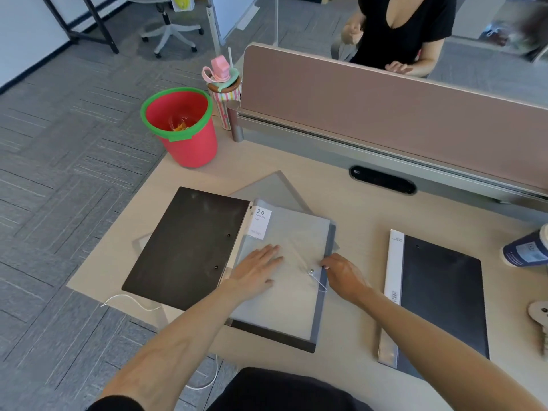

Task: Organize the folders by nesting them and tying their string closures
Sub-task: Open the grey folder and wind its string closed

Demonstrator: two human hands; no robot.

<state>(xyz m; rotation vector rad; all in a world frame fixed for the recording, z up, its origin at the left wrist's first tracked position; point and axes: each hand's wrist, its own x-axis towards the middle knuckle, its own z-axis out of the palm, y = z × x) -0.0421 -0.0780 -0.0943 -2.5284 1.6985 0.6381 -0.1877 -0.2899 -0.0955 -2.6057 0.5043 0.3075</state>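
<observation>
A translucent grey string-closure folder lies on top of an open black folder on the desk, with a "20 pockets" booklet visible through it. My left hand presses flat on the grey folder, fingers spread. My right hand pinches the folder's right edge beside the button and white string loop. A second black folder with a white spine lies apart to the right. Another grey translucent sheet pokes out behind the stack.
A red bucket with a green rim stands at the desk's far left corner beside a striped bottle. A pink divider runs along the back; a person sits behind it. A paper cup lies at the right edge.
</observation>
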